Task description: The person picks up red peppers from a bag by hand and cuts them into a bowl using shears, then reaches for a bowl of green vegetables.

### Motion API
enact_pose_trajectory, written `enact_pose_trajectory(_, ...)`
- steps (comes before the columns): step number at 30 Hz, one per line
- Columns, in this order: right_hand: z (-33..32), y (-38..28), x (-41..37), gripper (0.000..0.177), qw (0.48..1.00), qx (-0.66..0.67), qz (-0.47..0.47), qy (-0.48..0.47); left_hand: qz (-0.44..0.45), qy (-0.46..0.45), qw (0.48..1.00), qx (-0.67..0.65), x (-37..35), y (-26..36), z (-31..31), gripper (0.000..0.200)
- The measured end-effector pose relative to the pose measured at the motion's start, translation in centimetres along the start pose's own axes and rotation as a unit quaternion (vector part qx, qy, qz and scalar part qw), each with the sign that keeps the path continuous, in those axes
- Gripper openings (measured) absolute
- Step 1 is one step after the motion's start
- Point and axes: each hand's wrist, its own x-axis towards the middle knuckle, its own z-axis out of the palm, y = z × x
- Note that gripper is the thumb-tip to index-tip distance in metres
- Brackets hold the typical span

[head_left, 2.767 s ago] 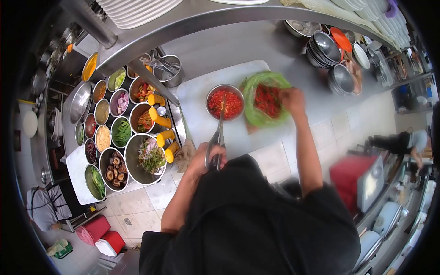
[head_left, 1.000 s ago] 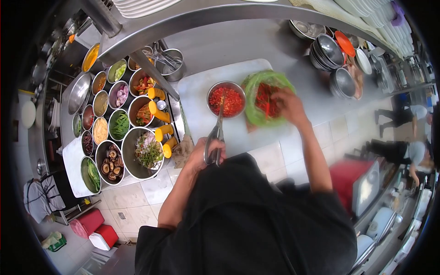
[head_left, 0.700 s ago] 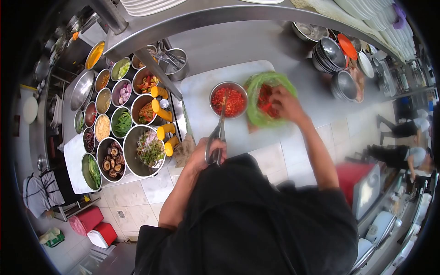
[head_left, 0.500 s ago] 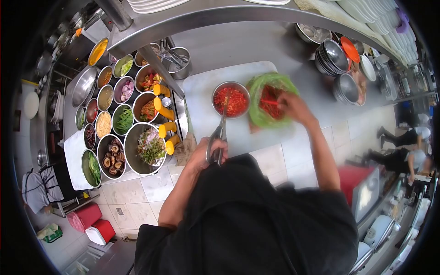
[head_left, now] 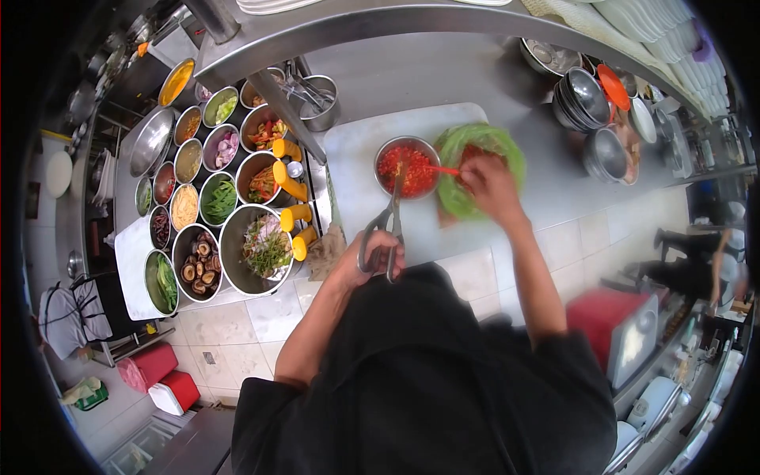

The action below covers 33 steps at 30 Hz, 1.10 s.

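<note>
My left hand (head_left: 369,255) is wrapped round the handles of a pair of metal scissors (head_left: 388,218). The handles are spread apart, and the blades reach over a steel bowl (head_left: 383,188) of chopped red chilies (head_left: 412,184). Between the fingers of my right hand (head_left: 492,187) is a red chili (head_left: 445,170), its tip pointing left over the bowl's rim near the blades. That hand is above an open green plastic bag (head_left: 507,142) with red chilies inside, partly hidden by my fingers. Bowl and bag both sit on a white cutting board (head_left: 356,146).
To the left, steel containers hold mushrooms (head_left: 202,269), shallots (head_left: 226,148) and other ingredients. Several yellow-topped bottles (head_left: 294,188) stand beside them. A steel shelf edge (head_left: 396,22) crosses above. Stacked metal bowls (head_left: 582,99) are at the right, with people (head_left: 716,261) farther off.
My right hand has moved left from the bag with the chili, whose tip now reaches over the bowl. The scissors' handles have spread wider.
</note>
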Motion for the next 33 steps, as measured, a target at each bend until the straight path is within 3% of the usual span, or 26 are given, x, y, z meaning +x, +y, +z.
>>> enact_pose_trajectory(11,3.5,-1.3,0.1,0.006,0.999,-0.030,-0.009,-0.007,-0.036,-0.032,0.999,-0.023,0.3,0.1,0.3,0.036)
enact_pose_trajectory(17,3.7,-1.2,0.0,0.006,0.999,-0.033,0.001,0.003,0.029,0.029,0.993,0.115,0.2,0.3,0.6,0.035)
enact_pose_trajectory(20,3.7,-1.2,0.1,0.006,0.999,-0.035,0.001,0.009,-0.026,-0.012,0.999,-0.027,-0.2,0.1,0.5,0.032)
enact_pose_trajectory(23,3.8,-1.4,0.1,0.006,0.999,-0.032,-0.005,0.011,-0.036,-0.016,0.998,-0.045,-0.3,0.1,0.9,0.030)
enact_pose_trajectory(29,4.2,-1.6,0.1,0.006,0.999,-0.040,-0.015,0.020,0.013,0.040,0.994,0.097,-0.3,0.8,1.5,0.031)
enact_pose_trajectory(32,4.3,-1.4,0.1,0.007,0.999,-0.043,-0.007,0.026,0.017,0.037,0.992,0.123,-0.2,0.7,0.9,0.032)
enact_pose_trajectory(33,4.3,-1.4,0.1,0.007,0.999,-0.043,-0.008,0.029,-0.003,0.020,0.997,0.077,-0.2,0.6,0.8,0.032)
